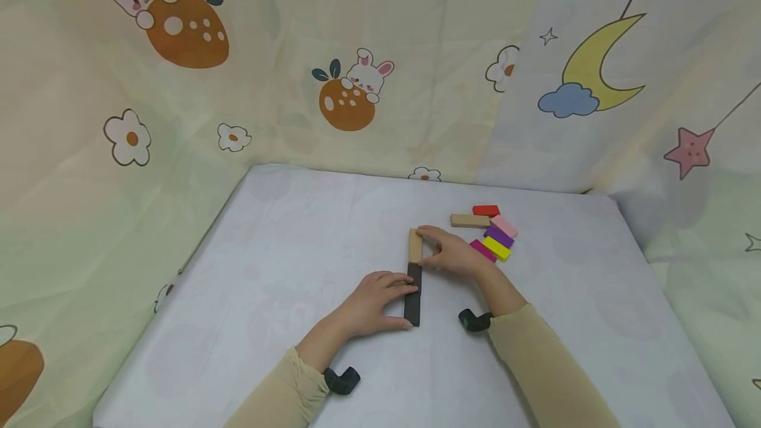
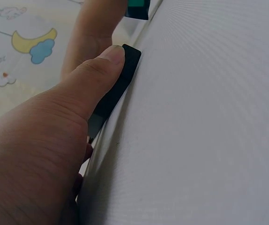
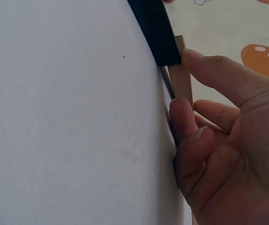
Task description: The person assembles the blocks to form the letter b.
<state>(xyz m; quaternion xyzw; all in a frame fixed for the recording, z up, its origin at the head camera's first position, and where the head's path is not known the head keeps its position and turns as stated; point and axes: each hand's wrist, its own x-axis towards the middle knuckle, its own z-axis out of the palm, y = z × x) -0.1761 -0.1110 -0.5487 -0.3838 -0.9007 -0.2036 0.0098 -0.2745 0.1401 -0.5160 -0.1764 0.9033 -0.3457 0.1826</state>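
Two black blocks and one tan wooden block form a straight row in the head view, the tan one at the far end. My left hand grips the black part from the left: its thumb lies at the near end of the near black block, its fingertips over the far black block. From the right, my right hand pinches the tan block lengthwise between thumb and fingers. In the right wrist view that tan block meets the end of a black block.
Beyond my right hand lies a loose group: a red block, another tan block, and pink, purple, yellow and magenta ones. All rest on the white-covered table. Printed fabric hangs along the table's back and sides.
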